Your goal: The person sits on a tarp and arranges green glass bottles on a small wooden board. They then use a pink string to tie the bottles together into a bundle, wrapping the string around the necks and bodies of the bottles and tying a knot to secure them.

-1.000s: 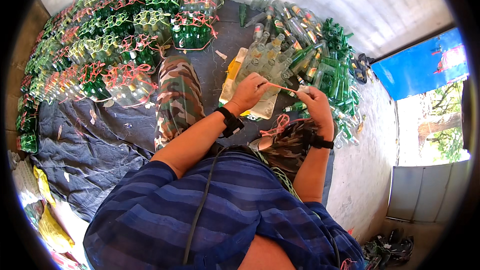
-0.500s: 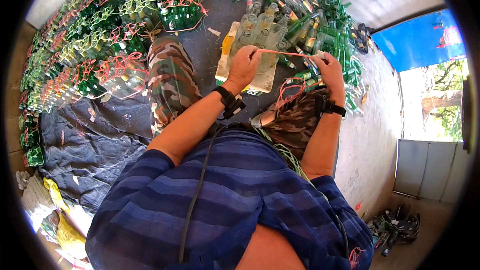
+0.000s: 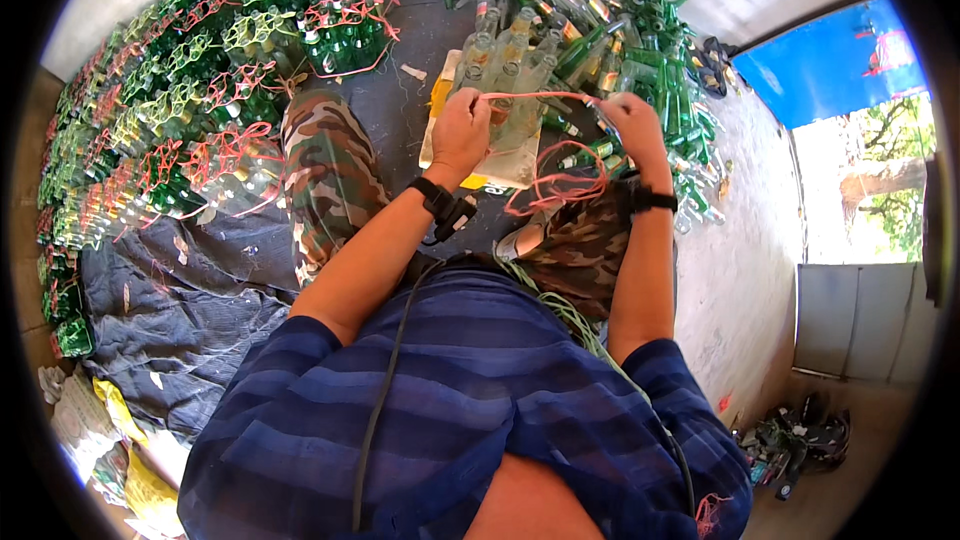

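A pink string (image 3: pixel 530 95) runs nearly level between my two hands. My left hand (image 3: pixel 463 135) is closed, pinching its left end. My right hand (image 3: pixel 635 128) is closed around the other end, its fingers slightly blurred. Loose loops of the same pink string (image 3: pixel 570 178) hang below the right hand, over my right knee. Just beyond the string, several clear glass bottles (image 3: pixel 508 72) stand close together on a pale board (image 3: pixel 510 172). My left hand partly covers the board and the nearest bottles.
Bottle bundles (image 3: pixel 240 85) bound with pink and green string fill the left side. Loose green and clear bottles (image 3: pixel 655 70) lie heaped against the right wall. Green strings (image 3: pixel 560 308) hang at my waist. A dark cloth (image 3: pixel 190 310) covers the floor at left.
Both hands have shifted slightly left in the picture. The right hand has turned, and the string's loose loops have swung wider below it. The string is still held between both hands.
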Demonstrator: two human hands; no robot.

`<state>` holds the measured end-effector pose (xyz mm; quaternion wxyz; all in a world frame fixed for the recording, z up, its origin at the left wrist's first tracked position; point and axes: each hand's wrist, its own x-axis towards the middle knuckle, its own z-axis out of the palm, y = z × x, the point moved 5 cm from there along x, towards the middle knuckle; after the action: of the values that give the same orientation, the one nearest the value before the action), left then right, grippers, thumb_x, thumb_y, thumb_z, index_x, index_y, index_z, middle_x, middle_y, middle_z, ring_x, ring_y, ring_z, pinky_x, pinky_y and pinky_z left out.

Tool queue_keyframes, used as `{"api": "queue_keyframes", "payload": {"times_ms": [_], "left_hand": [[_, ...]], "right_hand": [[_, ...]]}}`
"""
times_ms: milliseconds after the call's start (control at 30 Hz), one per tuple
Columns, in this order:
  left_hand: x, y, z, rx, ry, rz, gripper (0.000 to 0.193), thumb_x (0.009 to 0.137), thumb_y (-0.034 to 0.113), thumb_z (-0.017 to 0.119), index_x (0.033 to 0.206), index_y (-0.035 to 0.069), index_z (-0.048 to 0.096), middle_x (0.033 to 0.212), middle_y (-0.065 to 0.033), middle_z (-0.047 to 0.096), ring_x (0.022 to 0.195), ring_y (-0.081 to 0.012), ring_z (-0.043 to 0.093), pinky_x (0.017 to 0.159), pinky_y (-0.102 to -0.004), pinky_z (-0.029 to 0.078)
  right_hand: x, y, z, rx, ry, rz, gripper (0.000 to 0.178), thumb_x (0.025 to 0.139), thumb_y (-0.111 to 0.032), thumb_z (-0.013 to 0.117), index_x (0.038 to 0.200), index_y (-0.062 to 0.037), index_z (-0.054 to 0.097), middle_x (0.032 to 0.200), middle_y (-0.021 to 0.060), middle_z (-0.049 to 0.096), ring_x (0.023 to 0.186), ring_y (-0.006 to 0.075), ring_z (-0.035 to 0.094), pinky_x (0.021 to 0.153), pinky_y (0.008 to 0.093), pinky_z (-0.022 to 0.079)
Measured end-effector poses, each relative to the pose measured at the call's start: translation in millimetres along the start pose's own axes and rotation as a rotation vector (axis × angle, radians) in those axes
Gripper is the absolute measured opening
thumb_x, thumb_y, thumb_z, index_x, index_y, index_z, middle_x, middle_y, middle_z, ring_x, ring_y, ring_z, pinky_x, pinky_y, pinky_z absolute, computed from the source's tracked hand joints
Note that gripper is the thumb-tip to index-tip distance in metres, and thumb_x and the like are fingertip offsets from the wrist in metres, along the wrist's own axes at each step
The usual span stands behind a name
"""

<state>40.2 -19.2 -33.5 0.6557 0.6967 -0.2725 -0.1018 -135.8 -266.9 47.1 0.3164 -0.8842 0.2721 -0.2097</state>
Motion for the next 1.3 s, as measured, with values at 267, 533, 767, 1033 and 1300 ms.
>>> {"api": "queue_keyframes", "payload": {"times_ms": [267,533,767,1033,1300], "left_hand": [[4.3,-7.8,-10.9,0.209,0.088,0.007,0.028,0.098,0.028,0.055,0.099,0.002,0.065,0.092,-0.0188,0.067,0.085,-0.0391,0.065,0.076,-0.0458,0.051],[12.3,-16.4,-13.1,0.364,0.158,0.093,0.023,0.096,0.022,0.06,0.096,0.0,0.066,0.105,-0.0172,0.066,0.101,-0.0334,0.062,0.086,-0.0406,0.049],[19.7,-21.4,-15.2,0.243,0.234,0.179,0.019,0.092,0.018,0.061,0.093,0.0,0.065,0.11,-0.0183,0.066,0.107,-0.0364,0.061,0.094,-0.0433,0.048],[31.6,-20.8,-20.1,0.264,0.165,-0.005,0.023,0.09,0.02,0.062,0.099,-0.001,0.068,0.096,-0.0192,0.071,0.093,-0.0372,0.068,0.084,-0.0436,0.053],[41.0,-20.1,-22.2,0.366,0.175,0.052,0.019,0.091,0.019,0.062,0.095,0.001,0.064,0.081,-0.0143,0.07,0.073,-0.0291,0.069,0.07,-0.0384,0.053]], "right_hand": [[3.7,-22.0,4.2,0.279,-0.194,0.121,0.019,0.094,-0.02,0.07,0.1,-0.0018,0.072,0.081,-0.0043,0.063,0.071,0.0036,0.05,0.062,0.022,0.039],[2.0,-23.8,10.0,0.357,-0.206,0.264,0.024,0.093,-0.023,0.072,0.103,-0.0012,0.072,0.079,-0.0074,0.057,0.068,0.0035,0.045,0.06,0.0236,0.036],[13.4,-20.1,14.6,0.284,-0.19,0.148,0.026,0.093,-0.024,0.071,0.103,-0.0001,0.071,0.08,-0.0044,0.06,0.072,0.0057,0.048,0.064,0.0251,0.039],[30.2,-28.9,12.1,0.169,-0.196,0.013,0.028,0.093,-0.026,0.069,0.102,0.0004,0.071,0.081,-0.0011,0.063,0.076,0.0081,0.052,0.069,0.0279,0.043],[42.0,-46.9,17.9,0.237,-0.26,0.035,0.026,0.094,-0.025,0.07,0.1,0.0002,0.071,0.081,-0.0011,0.063,0.075,0.0068,0.05,0.067,0.0266,0.042]]}}
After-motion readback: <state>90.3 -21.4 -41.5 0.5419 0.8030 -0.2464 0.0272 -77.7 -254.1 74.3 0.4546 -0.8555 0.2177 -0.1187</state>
